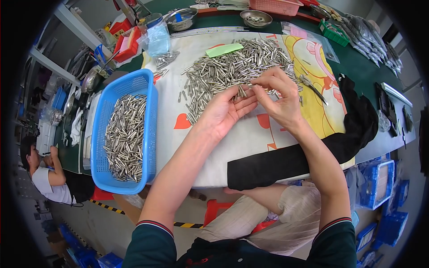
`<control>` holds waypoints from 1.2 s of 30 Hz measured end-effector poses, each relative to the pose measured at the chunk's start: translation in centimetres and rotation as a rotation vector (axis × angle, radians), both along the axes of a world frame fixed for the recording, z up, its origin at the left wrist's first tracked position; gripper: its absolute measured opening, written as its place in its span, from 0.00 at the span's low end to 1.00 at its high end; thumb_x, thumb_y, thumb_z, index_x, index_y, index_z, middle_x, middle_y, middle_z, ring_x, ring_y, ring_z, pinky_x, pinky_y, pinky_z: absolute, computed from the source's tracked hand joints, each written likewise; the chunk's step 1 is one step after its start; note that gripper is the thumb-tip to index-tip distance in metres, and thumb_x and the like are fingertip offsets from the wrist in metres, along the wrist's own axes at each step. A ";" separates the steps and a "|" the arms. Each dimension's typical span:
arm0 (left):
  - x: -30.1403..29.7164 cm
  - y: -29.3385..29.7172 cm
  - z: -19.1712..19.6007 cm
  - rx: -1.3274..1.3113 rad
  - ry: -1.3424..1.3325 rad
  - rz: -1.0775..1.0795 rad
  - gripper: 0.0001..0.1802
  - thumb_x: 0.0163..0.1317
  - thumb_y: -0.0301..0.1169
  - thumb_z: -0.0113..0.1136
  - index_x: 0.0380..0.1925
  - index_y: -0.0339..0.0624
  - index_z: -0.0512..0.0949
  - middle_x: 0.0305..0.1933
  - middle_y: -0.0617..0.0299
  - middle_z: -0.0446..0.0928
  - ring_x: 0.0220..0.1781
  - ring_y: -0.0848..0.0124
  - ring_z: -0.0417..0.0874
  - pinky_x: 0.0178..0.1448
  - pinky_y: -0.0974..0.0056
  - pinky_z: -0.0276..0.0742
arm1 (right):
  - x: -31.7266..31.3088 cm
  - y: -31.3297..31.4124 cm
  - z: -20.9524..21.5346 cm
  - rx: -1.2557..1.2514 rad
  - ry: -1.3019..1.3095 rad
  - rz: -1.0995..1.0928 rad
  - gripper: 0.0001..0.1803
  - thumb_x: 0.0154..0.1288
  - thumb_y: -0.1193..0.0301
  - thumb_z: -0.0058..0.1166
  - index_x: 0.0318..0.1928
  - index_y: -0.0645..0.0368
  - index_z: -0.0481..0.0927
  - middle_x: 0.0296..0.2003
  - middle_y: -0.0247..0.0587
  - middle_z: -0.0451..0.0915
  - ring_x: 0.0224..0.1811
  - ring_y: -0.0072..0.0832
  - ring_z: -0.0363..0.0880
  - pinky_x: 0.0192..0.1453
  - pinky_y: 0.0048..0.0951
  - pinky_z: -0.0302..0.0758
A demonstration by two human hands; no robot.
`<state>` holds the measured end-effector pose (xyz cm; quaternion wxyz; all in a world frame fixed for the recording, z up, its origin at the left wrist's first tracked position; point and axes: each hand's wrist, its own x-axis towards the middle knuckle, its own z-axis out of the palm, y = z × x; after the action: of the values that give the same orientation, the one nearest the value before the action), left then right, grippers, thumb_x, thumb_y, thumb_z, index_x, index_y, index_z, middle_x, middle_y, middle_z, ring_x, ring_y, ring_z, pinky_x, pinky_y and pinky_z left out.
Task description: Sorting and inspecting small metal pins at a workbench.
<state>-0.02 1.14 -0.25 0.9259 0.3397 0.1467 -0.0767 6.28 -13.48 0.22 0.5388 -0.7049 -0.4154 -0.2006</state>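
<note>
A broad pile of short, silvery metal pins (223,67) lies spread on the table in front of my hands. My left hand (221,111) is turned palm up at the pile's near edge, its fingers curled around a few pins (241,92). From the right, my right hand (281,96) meets it, thumb and forefinger pinched at the end of a pin by the left fingertips. The small gap between the hands is partly hidden. Left of my left forearm stands a blue plastic basket (152,120) holding many similar pins (127,138).
A green slip (224,49) rests on the pile. Cutting pliers (315,89) lie to its right, and a black cloth sleeve (268,166) crosses the near right. Metal bowls (256,18) and a red bin (127,44) stand behind. Another person (51,178) sits at far left.
</note>
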 end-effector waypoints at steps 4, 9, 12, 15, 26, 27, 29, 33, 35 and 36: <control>0.2 0.3 -0.5 -0.016 0.039 0.026 0.11 0.69 0.31 0.43 0.42 0.36 0.72 0.40 0.57 0.76 0.43 0.66 0.80 0.52 0.61 0.79 | -0.1 0.2 -0.3 -0.106 -0.222 -0.023 0.08 0.46 0.78 0.60 0.31 0.60 0.81 0.27 0.37 0.74 0.27 0.29 0.75 0.27 0.28 0.72; 0.1 0.0 -0.4 -0.019 0.057 0.051 0.11 0.69 0.31 0.43 0.41 0.36 0.72 0.39 0.57 0.76 0.41 0.68 0.80 0.48 0.63 0.79 | -0.4 0.1 -0.1 -0.198 -0.386 -0.046 0.12 0.42 0.80 0.60 0.33 0.58 0.82 0.26 0.36 0.74 0.26 0.28 0.74 0.25 0.26 0.71; 0.0 0.1 -0.6 0.036 0.013 0.025 0.10 0.68 0.30 0.43 0.40 0.36 0.72 0.40 0.58 0.76 0.40 0.70 0.79 0.47 0.64 0.79 | -0.6 0.3 0.1 -0.218 -0.462 -0.028 0.13 0.40 0.79 0.61 0.32 0.57 0.81 0.26 0.35 0.74 0.27 0.29 0.74 0.26 0.27 0.71; -0.1 -0.1 -0.6 0.068 0.013 0.029 0.10 0.68 0.30 0.43 0.39 0.37 0.73 0.40 0.59 0.76 0.40 0.71 0.79 0.47 0.65 0.78 | -0.6 0.3 -0.1 -0.269 -0.481 -0.027 0.13 0.40 0.78 0.61 0.32 0.57 0.80 0.27 0.35 0.74 0.28 0.31 0.75 0.27 0.29 0.72; -0.3 -0.6 -0.4 0.076 -0.006 -0.013 0.09 0.66 0.31 0.49 0.40 0.38 0.74 0.40 0.62 0.76 0.43 0.73 0.78 0.51 0.65 0.77 | -0.6 0.3 -0.2 -0.298 -0.466 -0.076 0.12 0.39 0.78 0.60 0.30 0.58 0.80 0.28 0.36 0.73 0.29 0.33 0.74 0.28 0.30 0.73; -0.3 -0.6 -0.4 0.076 -0.007 -0.015 0.09 0.66 0.31 0.49 0.40 0.38 0.74 0.40 0.62 0.76 0.43 0.73 0.78 0.51 0.65 0.77 | -0.6 0.3 -0.2 -0.291 -0.470 -0.073 0.11 0.40 0.78 0.60 0.30 0.58 0.80 0.27 0.36 0.73 0.29 0.33 0.74 0.28 0.30 0.73; -0.3 -0.5 -0.5 0.051 -0.042 -0.049 0.09 0.66 0.31 0.49 0.40 0.38 0.75 0.41 0.61 0.76 0.43 0.73 0.78 0.51 0.64 0.77 | -0.6 0.1 -0.2 -0.270 -0.446 -0.085 0.11 0.41 0.78 0.60 0.30 0.59 0.79 0.27 0.36 0.73 0.28 0.33 0.74 0.28 0.29 0.72; -0.1 -0.7 -0.5 0.007 -0.029 -0.030 0.09 0.66 0.32 0.51 0.41 0.39 0.76 0.39 0.63 0.76 0.42 0.73 0.77 0.48 0.65 0.76 | -0.7 0.3 -0.5 -0.154 -0.314 -0.071 0.07 0.43 0.78 0.58 0.26 0.61 0.75 0.25 0.39 0.72 0.27 0.35 0.73 0.28 0.32 0.71; -0.1 -0.8 -0.2 0.084 -0.002 -0.050 0.10 0.66 0.34 0.53 0.41 0.41 0.76 0.34 0.67 0.74 0.34 0.77 0.74 0.37 0.71 0.74 | -0.4 0.1 -0.7 -0.126 -0.273 -0.064 0.06 0.45 0.78 0.58 0.27 0.62 0.75 0.25 0.39 0.72 0.27 0.35 0.73 0.28 0.31 0.71; 0.0 -0.5 -0.3 0.086 -0.003 -0.047 0.10 0.66 0.34 0.53 0.41 0.41 0.76 0.34 0.67 0.74 0.34 0.77 0.74 0.37 0.71 0.74 | -0.4 0.1 -0.6 -0.093 -0.233 -0.053 0.06 0.47 0.78 0.58 0.27 0.62 0.75 0.25 0.39 0.72 0.26 0.35 0.73 0.28 0.31 0.71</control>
<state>-0.06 0.63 -0.57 0.9086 0.3826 0.1406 -0.0915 5.90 -13.33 -0.41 0.4480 -0.7118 -0.4652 -0.2760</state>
